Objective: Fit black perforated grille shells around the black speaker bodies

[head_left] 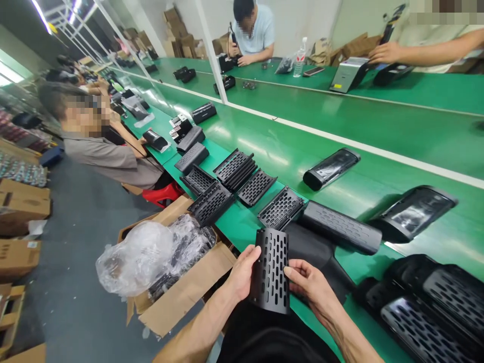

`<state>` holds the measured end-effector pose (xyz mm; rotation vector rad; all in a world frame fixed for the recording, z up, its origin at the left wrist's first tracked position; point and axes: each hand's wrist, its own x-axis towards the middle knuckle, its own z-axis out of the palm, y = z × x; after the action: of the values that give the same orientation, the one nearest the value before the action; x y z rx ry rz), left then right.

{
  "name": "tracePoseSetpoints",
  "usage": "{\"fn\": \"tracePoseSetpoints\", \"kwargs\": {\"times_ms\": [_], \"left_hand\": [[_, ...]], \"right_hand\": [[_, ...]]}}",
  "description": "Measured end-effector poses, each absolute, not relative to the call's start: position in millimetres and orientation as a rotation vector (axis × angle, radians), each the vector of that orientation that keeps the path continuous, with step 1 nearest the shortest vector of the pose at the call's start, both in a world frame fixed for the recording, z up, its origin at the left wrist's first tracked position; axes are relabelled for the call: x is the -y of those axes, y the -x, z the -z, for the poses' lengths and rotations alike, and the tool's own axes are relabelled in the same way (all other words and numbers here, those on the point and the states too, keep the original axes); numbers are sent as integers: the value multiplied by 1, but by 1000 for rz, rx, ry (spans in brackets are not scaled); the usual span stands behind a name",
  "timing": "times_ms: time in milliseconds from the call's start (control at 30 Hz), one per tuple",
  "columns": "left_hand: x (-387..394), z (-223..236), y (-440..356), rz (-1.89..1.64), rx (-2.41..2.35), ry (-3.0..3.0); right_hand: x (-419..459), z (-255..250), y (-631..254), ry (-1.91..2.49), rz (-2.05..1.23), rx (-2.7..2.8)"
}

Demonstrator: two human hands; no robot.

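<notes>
Between my two hands is a black slotted cover, curved and tilted upright, just over the near edge of the table. My left hand grips its left edge with the thumb on the front; the other fingers are hidden behind it. At its right edge, my right hand holds it between thumb and fingers. Beyond it lies another slotted cover, beside a long black housing with slots on its upper face. A dark sheet-like black piece lies under that housing.
More slotted covers lie stacked to the left. A carton with plastic-wrapped parts stands at the left table edge. Black housings rest on the green belt, and several slotted units crowd the right. Co-workers sit along the tables.
</notes>
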<state>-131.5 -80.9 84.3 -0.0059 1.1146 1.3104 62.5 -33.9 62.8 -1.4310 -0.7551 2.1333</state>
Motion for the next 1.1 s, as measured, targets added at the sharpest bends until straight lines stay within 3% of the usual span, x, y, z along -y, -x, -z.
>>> {"fn": "tracePoseSetpoints", "kwargs": {"times_ms": [1100], "left_hand": [[80, -64, 133, -942, -1062, -12]], "right_hand": [[64, -75, -69, 1571, -1971, 724]]}}
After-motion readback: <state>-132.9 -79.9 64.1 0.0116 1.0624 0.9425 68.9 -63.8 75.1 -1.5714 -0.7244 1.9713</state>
